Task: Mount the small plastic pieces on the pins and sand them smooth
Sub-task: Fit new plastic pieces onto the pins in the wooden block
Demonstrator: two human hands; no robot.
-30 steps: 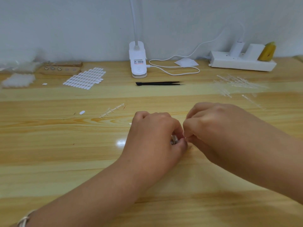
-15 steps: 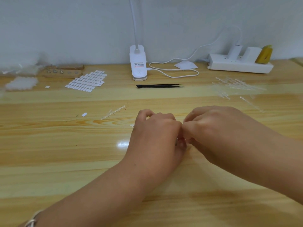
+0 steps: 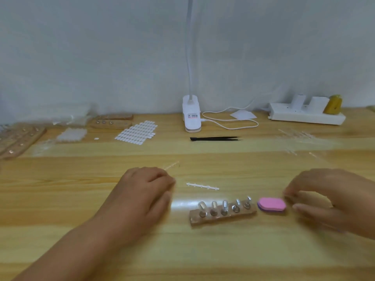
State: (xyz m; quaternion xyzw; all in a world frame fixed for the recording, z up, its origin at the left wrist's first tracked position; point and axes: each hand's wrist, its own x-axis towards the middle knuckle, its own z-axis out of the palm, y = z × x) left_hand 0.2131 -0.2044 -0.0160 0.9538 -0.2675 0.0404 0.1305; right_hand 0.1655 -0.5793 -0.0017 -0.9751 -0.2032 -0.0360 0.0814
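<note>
1. I see a pale plank table [image 3: 203, 252] with a glare patch mid-surface. A plain grey-white wall [image 3: 101, 57] stands behind its back edge.
2. Back edge, centre: a white clip lamp [image 3: 191, 118], its cable looping right. Back right corner: a white strip [image 3: 306, 117] with plugs in it.
3. The lamp's label [image 3: 192, 116] has red and dark print. I can't read it, too blurred.
4. Black tweezers [image 3: 215, 138] lie in front of the lamp. A sheet [image 3: 137, 131] of white oval tips lies toward the back left.
5. A wooden block [image 3: 233, 218] sits toward the front edge, about centre. Five metal pins [image 3: 224, 206] stand in a row on it with glossy pale caps, the detail blurred.
6. A pink buffer [image 3: 272, 204] lies just beside the block's right end, and a white sprue [image 3: 203, 187] just behind the block.
7. The left hand [image 3: 146, 191] is palm down, left of the block and apart from it, fingers curled under. I can't tell if it grasps anything.
8. The right hand [image 3: 326, 197] is right of the buffer, released, thumb and fingers in a loose C.
</note>
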